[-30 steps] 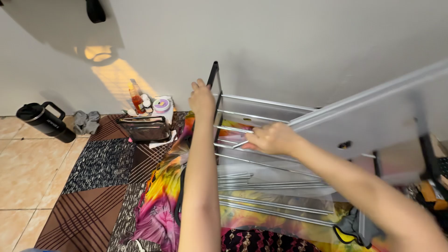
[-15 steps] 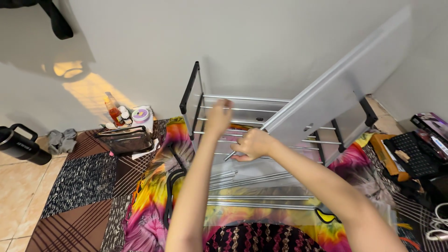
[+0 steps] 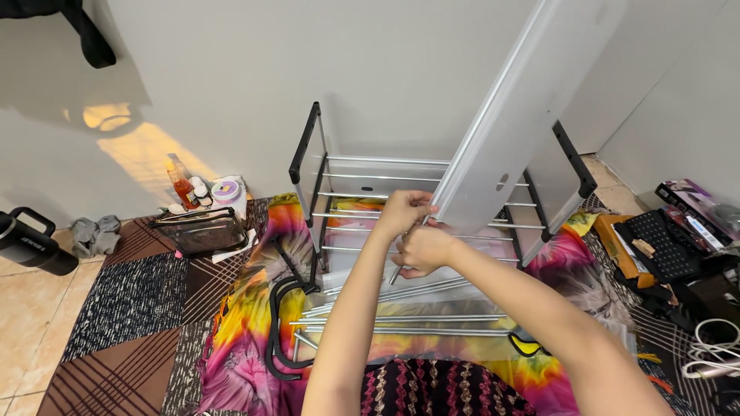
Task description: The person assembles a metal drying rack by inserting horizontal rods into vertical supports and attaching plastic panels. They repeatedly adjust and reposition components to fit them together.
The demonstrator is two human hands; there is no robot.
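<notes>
My left hand [image 3: 402,213] grips the lower end of a long silver panel [image 3: 518,115] that slants up to the right, out of the top of the view. Just below it, my right hand [image 3: 425,249] is closed around a thin metal rod [image 3: 397,273], whose tip sticks out down to the left. Both hands touch each other over a metal rack [image 3: 339,177] with black end posts and several horizontal rods, which stands against the white wall.
Loose silver rods [image 3: 401,317] and black curved frame pieces [image 3: 279,323] lie on a bright tie-dye cloth [image 3: 243,308]. On the left are a clear pouch [image 3: 199,231], bottles [image 3: 182,185] and a black mug [image 3: 31,243]. A keyboard [image 3: 667,243], boxes and a white cable [image 3: 713,347] crowd the right.
The view swung right. My left hand left the rack's black post and dropped to the panel's lower end. My right hand closed in under it, and the panel tilted more upright.
</notes>
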